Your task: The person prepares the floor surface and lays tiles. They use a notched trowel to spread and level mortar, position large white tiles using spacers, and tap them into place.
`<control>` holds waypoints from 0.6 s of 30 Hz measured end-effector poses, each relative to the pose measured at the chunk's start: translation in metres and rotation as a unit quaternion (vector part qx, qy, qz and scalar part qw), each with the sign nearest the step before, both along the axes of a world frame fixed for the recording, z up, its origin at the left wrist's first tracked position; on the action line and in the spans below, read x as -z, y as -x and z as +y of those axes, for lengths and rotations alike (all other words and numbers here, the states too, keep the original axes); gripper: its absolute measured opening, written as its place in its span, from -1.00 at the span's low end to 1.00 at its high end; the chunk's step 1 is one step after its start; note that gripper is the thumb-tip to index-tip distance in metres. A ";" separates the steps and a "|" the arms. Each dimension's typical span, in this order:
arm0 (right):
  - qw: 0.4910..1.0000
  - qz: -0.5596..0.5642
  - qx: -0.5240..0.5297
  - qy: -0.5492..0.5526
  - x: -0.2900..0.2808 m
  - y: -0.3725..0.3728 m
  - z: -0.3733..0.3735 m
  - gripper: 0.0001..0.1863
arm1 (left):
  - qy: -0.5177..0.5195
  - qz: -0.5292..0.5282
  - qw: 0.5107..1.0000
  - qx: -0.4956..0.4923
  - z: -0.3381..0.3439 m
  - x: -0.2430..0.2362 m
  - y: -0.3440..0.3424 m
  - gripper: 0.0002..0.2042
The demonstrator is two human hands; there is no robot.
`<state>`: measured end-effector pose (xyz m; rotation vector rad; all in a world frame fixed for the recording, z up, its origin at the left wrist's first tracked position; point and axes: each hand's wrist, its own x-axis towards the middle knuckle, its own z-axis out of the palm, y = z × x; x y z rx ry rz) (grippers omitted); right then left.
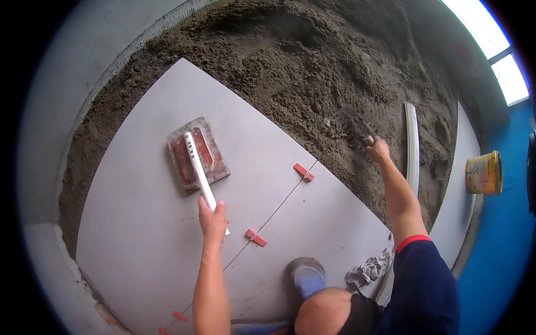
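Observation:
My left hand (pixel 212 220) is closed around a long white handle (pixel 198 167) with small dark holes near its far end. It runs over a worn rectangular float-like block (pixel 215 159), grey with a reddish middle, above or on a large pale grey tile (pixel 134 223); contact is unclear. My right hand (pixel 379 151) grips the short handle of a trowel (pixel 353 125). The trowel's dark blade is at the rough grey-brown mortar bed (pixel 279 72), and mortar partly hides its outline. Red levelling wedges (pixel 256 238) sit along the joint between two tiles.
My boot (pixel 308 274) stands on the near tile. Beside it lies a crumpled grey rag (pixel 369 269). A pale straight bar (pixel 412 145) rests on the mortar at right. Farther right, a yellow bucket (pixel 484 173) stands near a blue surface (pixel 505 234). A grey wall (pixel 67 84) borders the left.

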<state>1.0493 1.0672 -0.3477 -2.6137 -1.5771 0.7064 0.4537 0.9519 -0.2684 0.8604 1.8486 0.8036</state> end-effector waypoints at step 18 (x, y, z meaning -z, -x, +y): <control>0.990 -0.058 -0.127 -0.021 -0.039 0.077 -0.010 -0.73 | -0.024 0.042 0.998 -0.050 -0.034 -0.002 0.040 -0.46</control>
